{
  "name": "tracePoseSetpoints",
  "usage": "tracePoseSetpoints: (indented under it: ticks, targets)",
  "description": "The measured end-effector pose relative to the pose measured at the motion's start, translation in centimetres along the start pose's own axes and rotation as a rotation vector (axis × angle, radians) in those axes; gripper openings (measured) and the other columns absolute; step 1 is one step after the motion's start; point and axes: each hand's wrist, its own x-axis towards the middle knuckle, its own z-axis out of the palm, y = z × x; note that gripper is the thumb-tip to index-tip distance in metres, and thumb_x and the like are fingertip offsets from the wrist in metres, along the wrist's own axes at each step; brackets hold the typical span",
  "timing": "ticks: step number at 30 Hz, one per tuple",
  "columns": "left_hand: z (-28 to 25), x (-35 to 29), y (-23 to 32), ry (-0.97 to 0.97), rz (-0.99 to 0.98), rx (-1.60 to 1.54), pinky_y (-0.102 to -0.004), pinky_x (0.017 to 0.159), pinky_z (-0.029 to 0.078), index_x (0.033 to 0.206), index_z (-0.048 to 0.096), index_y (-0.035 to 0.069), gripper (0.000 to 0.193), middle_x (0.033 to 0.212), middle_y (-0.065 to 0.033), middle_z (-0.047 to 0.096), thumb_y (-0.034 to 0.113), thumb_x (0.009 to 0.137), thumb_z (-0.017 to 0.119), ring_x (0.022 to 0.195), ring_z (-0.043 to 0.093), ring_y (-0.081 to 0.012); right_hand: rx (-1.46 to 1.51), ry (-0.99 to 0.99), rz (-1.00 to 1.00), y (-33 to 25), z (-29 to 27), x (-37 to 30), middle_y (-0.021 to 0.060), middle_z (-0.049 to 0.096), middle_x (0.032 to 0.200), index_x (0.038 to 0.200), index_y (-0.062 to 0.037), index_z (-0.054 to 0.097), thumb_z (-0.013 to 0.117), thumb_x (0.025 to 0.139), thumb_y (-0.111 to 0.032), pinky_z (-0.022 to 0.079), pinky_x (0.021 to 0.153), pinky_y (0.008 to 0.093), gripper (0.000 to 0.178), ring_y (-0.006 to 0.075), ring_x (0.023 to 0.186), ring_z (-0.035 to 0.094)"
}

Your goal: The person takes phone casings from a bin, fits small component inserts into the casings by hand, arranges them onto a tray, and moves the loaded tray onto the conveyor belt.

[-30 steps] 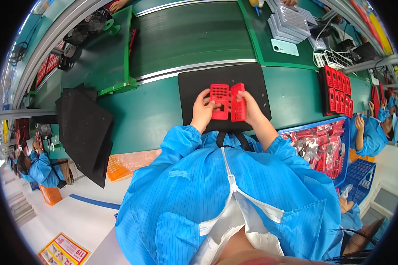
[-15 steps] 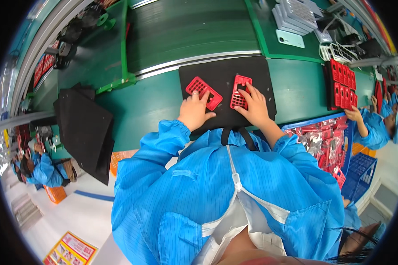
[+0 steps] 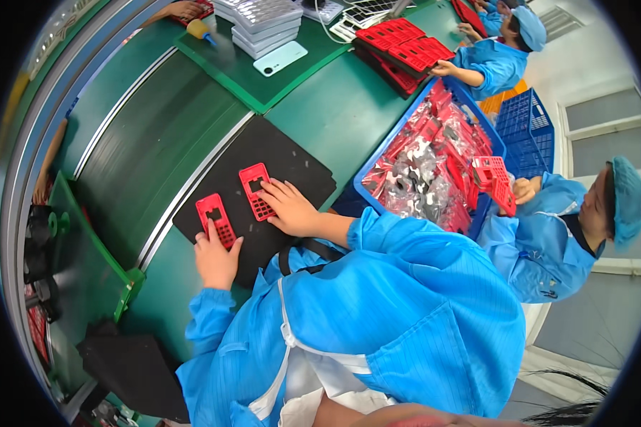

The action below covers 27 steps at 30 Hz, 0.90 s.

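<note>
Two red keypad casings, each with a screen window and a grid of key holes, lie on a black mat (image 3: 292, 153). My left hand (image 3: 218, 262) grips the lower end of the left casing (image 3: 211, 208), a finger over its face and the thumb at its right side. Further right, my right hand (image 3: 295, 212) has its fingers on the right edge of the right casing (image 3: 260, 206), thumb near the lower corner. Fingers partly cover both casings, which stand nearly parallel with a gap between them.
Beside me is a blue crate (image 3: 377, 160) of bagged red parts. Beyond are stacked red casings (image 3: 402, 46), a pale phone (image 3: 281, 58) and grey trays (image 3: 263, 35). At right, a co-worker (image 3: 548, 235) holds red casings (image 3: 495, 183). Black sheets (image 3: 132, 370) lie lower left.
My view has swung to the right, bringing the crate and co-worker into fuller sight. The two casings, earlier at different angles, now lie nearly parallel, with my hands still on them.
</note>
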Motion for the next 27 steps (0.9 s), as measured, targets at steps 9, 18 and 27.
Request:
tracePoseSetpoints:
  ticks: [9, 18, 27]
  targets:
    - [0.6, -0.5, -5.7, 0.21, 0.174, -0.066, -0.0444, 0.097, 0.039, 0.134, 0.049, 0.008, 0.069, 0.125, -0.0173, 0.047, 0.034, 0.076, 0.075, 0.117, 0.044, -0.0354, -0.053, -0.136, -0.249, -4.6, 2.5, 6.4, 0.0146, 0.037, 0.146, 0.135, -0.0079, 0.045, 0.069, 0.078, -0.019, 0.028, 0.111, 0.0492, 0.063, 0.0344, 0.138, 0.031]
    - [-0.4, -0.1, -6.5, 0.197, 0.073, -0.244, -0.0461, 0.097, 0.038, 0.134, 0.049, 0.008, 0.071, 0.124, -0.0188, 0.047, 0.026, 0.072, 0.079, 0.112, 0.045, -0.0366, -0.015, -0.074, -0.145, -6.3, 1.1, 6.0, 0.0127, 0.035, 0.148, 0.139, -0.0104, 0.041, 0.069, 0.079, -0.028, 0.026, 0.112, 0.0497, 0.069, 0.0354, 0.138, 0.029]
    - [-23.4, -0.1, -3.5, 0.635, 1.121, -1.01, -0.0535, 0.098, 0.045, 0.133, 0.046, 0.004, 0.063, 0.131, -0.0179, 0.047, 0.045, 0.088, 0.06, 0.118, 0.048, -0.0432, 0.012, 0.748, -0.337, -9.5, -23.9, -6.5, 0.0185, 0.057, 0.121, 0.125, -0.0009, 0.05, 0.063, 0.088, -0.032, 0.044, 0.095, 0.0412, 0.05, 0.0315, 0.112, 0.056]
